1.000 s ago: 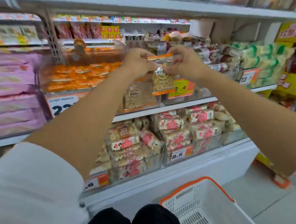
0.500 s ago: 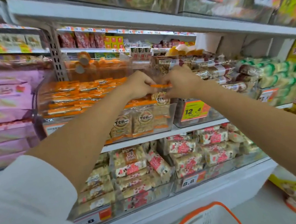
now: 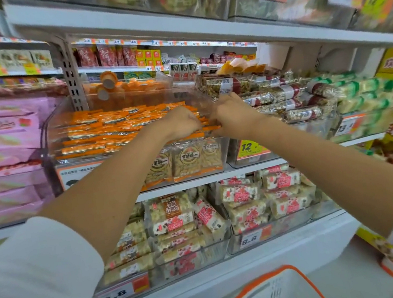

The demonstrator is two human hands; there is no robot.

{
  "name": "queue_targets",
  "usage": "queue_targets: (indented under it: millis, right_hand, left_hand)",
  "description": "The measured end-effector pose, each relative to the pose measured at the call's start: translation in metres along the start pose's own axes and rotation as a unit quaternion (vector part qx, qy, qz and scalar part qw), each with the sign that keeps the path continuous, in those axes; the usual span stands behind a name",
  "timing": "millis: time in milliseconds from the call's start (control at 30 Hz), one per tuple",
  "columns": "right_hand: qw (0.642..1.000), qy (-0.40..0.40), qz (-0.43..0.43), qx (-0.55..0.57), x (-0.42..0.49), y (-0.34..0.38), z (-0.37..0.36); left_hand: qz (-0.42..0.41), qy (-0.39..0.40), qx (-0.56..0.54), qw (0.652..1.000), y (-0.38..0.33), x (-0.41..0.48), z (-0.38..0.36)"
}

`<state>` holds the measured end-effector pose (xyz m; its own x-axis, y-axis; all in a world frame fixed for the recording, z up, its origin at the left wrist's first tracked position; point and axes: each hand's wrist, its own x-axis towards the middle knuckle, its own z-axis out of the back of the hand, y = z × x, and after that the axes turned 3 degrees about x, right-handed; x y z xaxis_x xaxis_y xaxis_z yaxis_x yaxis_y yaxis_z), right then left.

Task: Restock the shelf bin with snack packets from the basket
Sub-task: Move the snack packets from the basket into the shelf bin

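Left arm: bare forearm reaches up from the lower left, with a white sleeve ending near the elbow
Left hand: knuckles up over the bin, fingers curled down, pinching the left end of a snack packet
Right arm: bare forearm reaches up from the lower right and meets the left at the middle shelf
Right hand: just beside the left hand, fingers curled, pinching the right end of the same packet
Snack packet: only its orange top strip shows, stretched between the two hands, low over the front right part of the bin
Shelf bin: one clear plastic bin on the middle shelf, its walls see-through
Stacked packets: lie flat in overlapping rows across the bin, too many to count
Front packets: three stand upright against the bin's front wall
Packet look: clear film with orange bands at top and bottom, a round brown and white label with printed characters, and pale beige pieces inside
Basket: one, white mesh with an orange rim, on the floor below the shelves and well apart from the hands; its contents are out of sight
Price tags: two marked 8.8 on the lower shelf, at left and right
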<state>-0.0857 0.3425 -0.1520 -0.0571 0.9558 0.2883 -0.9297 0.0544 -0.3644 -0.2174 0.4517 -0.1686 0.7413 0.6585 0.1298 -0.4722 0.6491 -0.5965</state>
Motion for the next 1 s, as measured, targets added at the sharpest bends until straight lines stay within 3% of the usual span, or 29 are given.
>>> queue_targets:
  millis: [100, 167, 267, 600, 833, 1000]
  right_hand:
    - [0.984, -0.114, -0.034, 0.131, -0.014, -0.002, -0.006]
    - [0.961, -0.217, -0.057, 0.161, -0.032, 0.002, -0.009]
    - [0.933, -0.266, -0.125, 0.210, -0.067, 0.011, -0.015]
    - [0.910, -0.097, -0.287, 0.283, -0.216, 0.039, -0.074]
    - [0.841, 0.028, -0.393, 0.372, -0.348, 0.054, -0.161]
    - [0.783, 0.081, -0.459, 0.412, -0.413, 0.068, -0.227]
  left_hand:
    - [-0.025, -0.119, -0.032, 0.992, -0.012, -0.018, 0.003]
    - [-0.070, -0.174, -0.027, 0.982, -0.027, -0.037, -0.001]
    - [-0.100, -0.141, -0.017, 0.985, -0.051, -0.065, -0.019]
    - [-0.044, 0.028, 0.017, 0.998, -0.062, -0.103, -0.167]
    - [-0.009, 0.198, -0.020, 0.980, -0.064, -0.141, -0.293]
    - [0.018, 0.281, 0.040, 0.959, -0.056, -0.164, -0.382]
